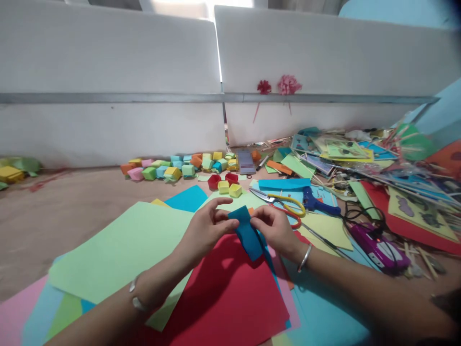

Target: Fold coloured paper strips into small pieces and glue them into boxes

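Observation:
Between both hands, a folded strip of blue paper point(248, 235) is held at its upper end, above a red paper sheet point(230, 298). The thumb of my left hand point(212, 223) presses the strip's left edge, and its index finger stretches out above. My right hand point(273, 226) pinches the opposite edge between thumb and fingertips. Just beyond the hands sit small yellow paper boxes point(235, 190) and red paper boxes point(214, 181). Close to my right hand lie scissors point(288, 204) with yellow and red handles.
A blue glue gun point(320, 202) and a purple power strip point(380, 247) with black cords lie at right. Piled craft papers point(342, 149) fill the far right. Several coloured paper cubes point(173, 173) line the white panel point(144, 125). A pale green sheet point(122, 245) spreads at left.

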Motion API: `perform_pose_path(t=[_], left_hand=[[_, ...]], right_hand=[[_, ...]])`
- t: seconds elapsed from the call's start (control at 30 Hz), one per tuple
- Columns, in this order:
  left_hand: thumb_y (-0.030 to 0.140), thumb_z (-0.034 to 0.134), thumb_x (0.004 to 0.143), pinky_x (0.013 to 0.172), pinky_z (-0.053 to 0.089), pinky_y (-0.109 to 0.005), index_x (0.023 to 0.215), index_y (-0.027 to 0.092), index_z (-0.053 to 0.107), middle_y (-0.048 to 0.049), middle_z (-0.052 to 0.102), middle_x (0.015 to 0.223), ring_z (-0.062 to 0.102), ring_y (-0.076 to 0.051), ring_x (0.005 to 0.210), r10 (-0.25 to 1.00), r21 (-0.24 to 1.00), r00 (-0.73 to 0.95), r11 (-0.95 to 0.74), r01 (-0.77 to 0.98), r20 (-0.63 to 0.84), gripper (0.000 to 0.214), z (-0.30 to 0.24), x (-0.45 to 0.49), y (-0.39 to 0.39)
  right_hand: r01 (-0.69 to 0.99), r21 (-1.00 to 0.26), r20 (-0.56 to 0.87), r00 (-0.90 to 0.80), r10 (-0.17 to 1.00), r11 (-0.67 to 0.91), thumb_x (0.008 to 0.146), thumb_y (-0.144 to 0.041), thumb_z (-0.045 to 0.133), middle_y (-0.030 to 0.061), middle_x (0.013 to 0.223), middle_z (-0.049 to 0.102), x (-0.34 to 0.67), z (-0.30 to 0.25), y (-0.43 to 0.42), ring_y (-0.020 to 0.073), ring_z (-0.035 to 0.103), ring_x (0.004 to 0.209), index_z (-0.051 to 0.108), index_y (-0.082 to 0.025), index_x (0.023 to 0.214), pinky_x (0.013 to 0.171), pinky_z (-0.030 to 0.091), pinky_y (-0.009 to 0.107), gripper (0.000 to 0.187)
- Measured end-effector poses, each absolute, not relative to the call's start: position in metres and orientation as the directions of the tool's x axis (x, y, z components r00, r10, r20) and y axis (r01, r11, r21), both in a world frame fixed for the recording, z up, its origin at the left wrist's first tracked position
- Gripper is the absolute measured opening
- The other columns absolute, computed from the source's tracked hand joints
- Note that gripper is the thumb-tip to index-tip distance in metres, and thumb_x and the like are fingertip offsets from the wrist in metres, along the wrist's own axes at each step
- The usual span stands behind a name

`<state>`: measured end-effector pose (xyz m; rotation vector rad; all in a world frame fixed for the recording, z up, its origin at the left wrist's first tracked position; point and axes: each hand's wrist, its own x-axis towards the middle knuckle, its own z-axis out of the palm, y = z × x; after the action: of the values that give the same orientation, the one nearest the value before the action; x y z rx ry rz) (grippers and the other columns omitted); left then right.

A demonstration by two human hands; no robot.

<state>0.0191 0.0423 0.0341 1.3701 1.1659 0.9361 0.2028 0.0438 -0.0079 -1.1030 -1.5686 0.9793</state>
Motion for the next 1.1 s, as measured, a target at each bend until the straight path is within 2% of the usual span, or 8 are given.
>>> perform_pose_path(t=[0.13,0.27,0.37,0.57,0.67,0.9,1.0,1.1], left_hand=[[0.040,0.074,0.065,0.067,0.054,-0.030,0.089,0.015,0.066,-0.0025,0.071,0.074,0.065,-0.018,0.070,0.992,0.993,0.122,-0.003,0.117,-0.011,0.036,0.029,0.027,0.047],[0.039,0.071,0.067,0.058,0.051,-0.026,0.080,0.015,0.070,-0.0001,0.068,0.065,0.058,-0.014,0.059,0.992,0.990,0.123,-0.021,0.137,0.004,0.027,0.025,0.029,0.043],[0.038,0.070,0.066,0.054,0.049,-0.025,0.078,0.016,0.073,0.0011,0.066,0.060,0.055,-0.013,0.055,0.988,0.988,0.152,-0.006,0.157,-0.018,0.025,0.024,0.030,0.038],[0.038,0.069,0.067,0.052,0.047,-0.024,0.073,0.016,0.070,0.0009,0.064,0.058,0.054,-0.013,0.054,0.985,0.980,0.168,-0.009,0.197,-0.025,0.023,0.023,0.032,0.034],[0.039,0.067,0.069,0.049,0.046,-0.023,0.078,0.017,0.070,0.0029,0.061,0.056,0.052,-0.012,0.051,0.985,0.978,0.171,-0.051,0.203,0.016,0.024,0.022,0.032,0.035],[0.040,0.060,0.077,0.049,0.046,-0.023,0.070,0.017,0.067,0.0010,0.061,0.058,0.053,-0.012,0.051,0.976,0.921,0.186,-0.172,0.350,0.112,0.025,0.021,0.028,0.035],[0.041,0.057,0.080,0.049,0.045,-0.023,0.069,0.017,0.064,0.0014,0.059,0.058,0.052,-0.013,0.051,0.969,0.890,0.188,-0.223,0.397,0.159,0.026,0.019,0.026,0.034],[0.040,0.054,0.083,0.050,0.044,-0.023,0.070,0.018,0.062,0.0018,0.057,0.059,0.051,-0.013,0.052,0.958,0.866,0.213,-0.266,0.424,0.190,0.027,0.018,0.026,0.034]], right_hand=[[0.143,-0.956,0.243,-0.112,0.964,0.257,0.080,-0.033,0.058,0.0003,0.069,0.060,0.206,-0.012,0.049,0.0134,0.056,0.063,0.057,-0.018,0.078,0.060,0.048,0.026,0.015],[0.118,-0.958,0.243,-0.144,0.959,0.261,0.079,-0.036,0.062,0.0019,0.075,0.062,0.207,-0.011,0.048,0.0150,0.057,0.069,0.060,-0.017,0.084,0.064,0.049,0.028,0.019],[0.103,-0.954,0.263,-0.155,0.952,0.280,0.082,-0.038,0.061,0.0038,0.081,0.064,0.206,-0.007,0.045,0.0160,0.058,0.074,0.063,-0.017,0.091,0.068,0.048,0.029,0.023],[0.162,-0.942,0.267,-0.174,0.948,0.295,0.084,-0.036,0.058,0.0004,0.069,0.058,0.205,-0.003,0.041,0.0128,0.051,0.065,0.060,-0.017,0.076,0.060,0.041,0.025,0.021],[0.164,-0.935,0.281,-0.193,0.940,0.313,0.085,-0.034,0.058,0.0010,0.071,0.059,0.205,-0.005,0.040,0.0129,0.052,0.067,0.061,-0.017,0.076,0.061,0.042,0.025,0.020],[0.157,-0.930,0.293,-0.235,0.927,0.334,0.086,-0.034,0.056,0.0000,0.069,0.058,0.207,-0.005,0.040,0.0122,0.051,0.065,0.061,-0.018,0.075,0.061,0.041,0.025,0.020],[0.110,-0.950,0.259,-0.244,0.935,0.292,0.081,-0.035,0.063,0.0001,0.075,0.061,0.204,-0.005,0.039,0.0115,0.051,0.064,0.062,-0.018,0.084,0.059,0.042,0.024,0.018],[0.117,-0.957,0.236,-0.224,0.946,0.266,0.077,-0.034,0.067,-0.0025,0.068,0.056,0.201,-0.006,0.038,0.0099,0.045,0.059,0.061,-0.018,0.079,0.055,0.039,0.023,0.017]])
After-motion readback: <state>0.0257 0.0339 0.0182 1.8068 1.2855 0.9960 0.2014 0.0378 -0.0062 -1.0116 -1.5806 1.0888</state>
